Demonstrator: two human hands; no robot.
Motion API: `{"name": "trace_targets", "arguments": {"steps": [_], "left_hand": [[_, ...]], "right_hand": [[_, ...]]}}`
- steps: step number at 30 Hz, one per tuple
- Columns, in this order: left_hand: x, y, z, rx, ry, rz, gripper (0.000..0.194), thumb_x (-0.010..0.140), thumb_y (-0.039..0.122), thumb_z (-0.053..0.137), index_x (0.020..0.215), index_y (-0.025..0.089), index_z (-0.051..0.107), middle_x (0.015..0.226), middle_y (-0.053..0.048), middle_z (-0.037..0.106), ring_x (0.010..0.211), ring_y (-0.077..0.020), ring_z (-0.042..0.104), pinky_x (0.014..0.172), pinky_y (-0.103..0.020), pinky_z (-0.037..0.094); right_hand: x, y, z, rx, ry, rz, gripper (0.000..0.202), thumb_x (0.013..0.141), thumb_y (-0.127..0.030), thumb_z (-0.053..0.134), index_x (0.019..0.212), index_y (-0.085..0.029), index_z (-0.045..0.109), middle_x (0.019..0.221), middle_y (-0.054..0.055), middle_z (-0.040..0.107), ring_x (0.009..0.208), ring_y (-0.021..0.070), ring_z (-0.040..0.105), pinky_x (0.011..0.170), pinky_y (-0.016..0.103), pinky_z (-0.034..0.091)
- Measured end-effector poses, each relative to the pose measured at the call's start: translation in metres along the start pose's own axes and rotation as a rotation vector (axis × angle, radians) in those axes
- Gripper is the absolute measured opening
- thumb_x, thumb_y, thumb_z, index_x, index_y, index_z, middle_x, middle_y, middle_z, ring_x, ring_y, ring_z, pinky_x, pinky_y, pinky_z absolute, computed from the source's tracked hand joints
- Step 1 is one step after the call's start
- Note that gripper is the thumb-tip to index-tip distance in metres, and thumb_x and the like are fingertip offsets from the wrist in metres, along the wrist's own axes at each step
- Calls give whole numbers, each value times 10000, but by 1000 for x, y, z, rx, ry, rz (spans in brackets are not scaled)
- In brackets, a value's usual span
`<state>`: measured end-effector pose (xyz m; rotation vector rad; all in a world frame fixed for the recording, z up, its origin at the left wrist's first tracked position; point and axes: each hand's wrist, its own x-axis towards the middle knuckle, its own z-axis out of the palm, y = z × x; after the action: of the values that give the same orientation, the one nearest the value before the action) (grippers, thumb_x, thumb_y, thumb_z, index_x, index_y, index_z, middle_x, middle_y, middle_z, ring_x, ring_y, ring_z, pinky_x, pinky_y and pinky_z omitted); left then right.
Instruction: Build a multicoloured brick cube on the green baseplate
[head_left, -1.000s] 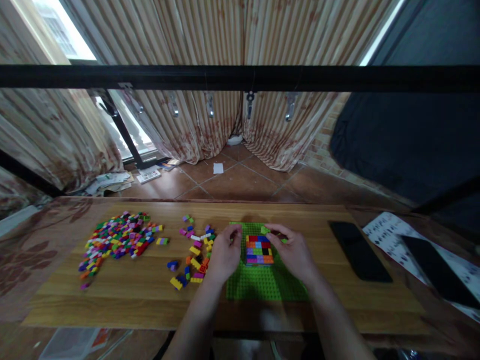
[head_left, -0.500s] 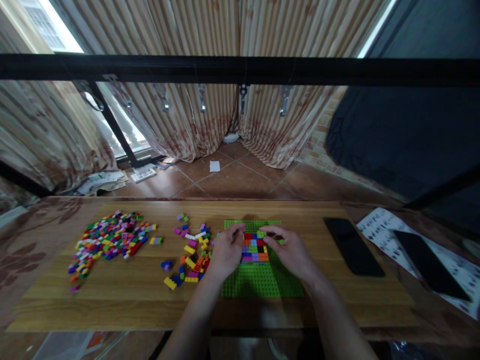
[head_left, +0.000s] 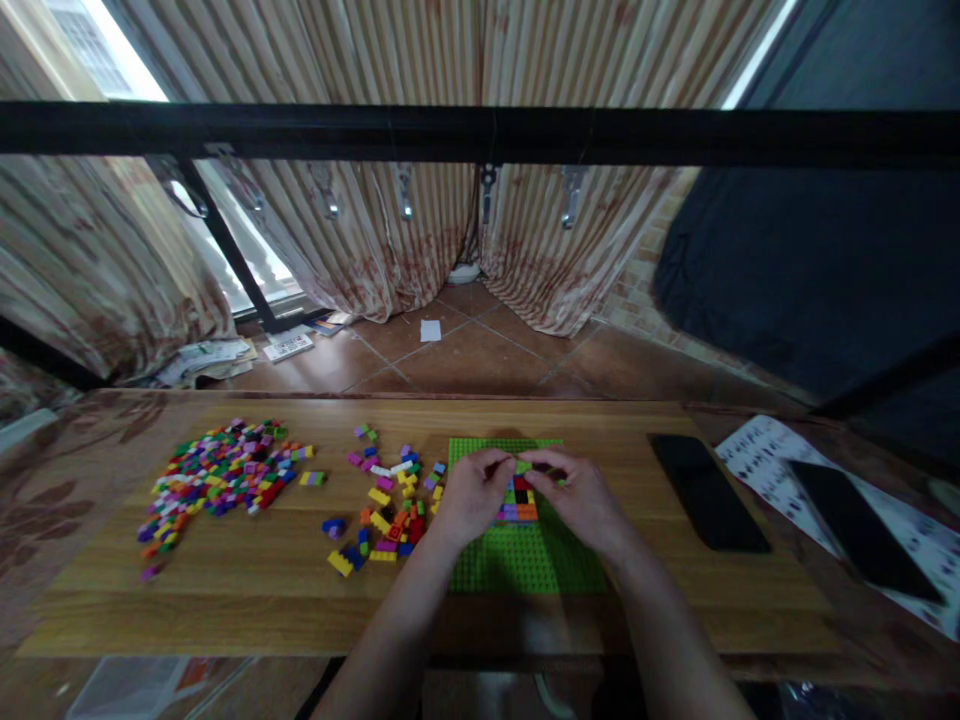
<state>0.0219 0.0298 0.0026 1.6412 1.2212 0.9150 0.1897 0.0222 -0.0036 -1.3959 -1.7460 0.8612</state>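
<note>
A green studded baseplate (head_left: 517, 565) lies on the wooden table, bearing a block of multicoloured bricks (head_left: 519, 512) near its upper middle. My left hand (head_left: 478, 492) is over the left part of those bricks, thumb and index finger pressed together at their tips; what lies between them is too small to make out. My right hand (head_left: 581, 497) is at the right side of the bricks, its fingertips pinching a small lime-green brick (head_left: 523, 467). The fingertips of both hands nearly meet at this brick.
Loose bricks (head_left: 396, 532) lie left of the baseplate, with a larger pile (head_left: 225, 468) farther left. A black phone (head_left: 707, 492) is on the table's right part. Beyond it, another dark device (head_left: 862, 528) rests on a printed sheet (head_left: 765, 440). A black bar (head_left: 480, 134) crosses above.
My left hand has moved right, over the brick block and close to my right fingertips, uncovering loose bricks beside the baseplate. My right hand has barely moved.
</note>
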Motion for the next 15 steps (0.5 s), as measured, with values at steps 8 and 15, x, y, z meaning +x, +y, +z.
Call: {"name": "trace_targets", "arguments": {"steps": [8,15], "left_hand": [[1,1,0,-28,-1,-24,298,861,318,468,779,139,693,646,8,568,630,-116,485,611,-222,371],[1,1,1,-52,6,-16,298,867,327,471,770,138,680,666,4,578,642,-115,490,622,-222,375]], "right_hand": [[-1,-6,-3,5,-1,-5,228,805,-266,592,979,-233,736,947,47,693,875,198,633,824,358,474],[-1,-8,-3,-15,-8,6,223,811,-260,590,984,-233,729,966,46,693,879,193,634,830,352,473]]}}
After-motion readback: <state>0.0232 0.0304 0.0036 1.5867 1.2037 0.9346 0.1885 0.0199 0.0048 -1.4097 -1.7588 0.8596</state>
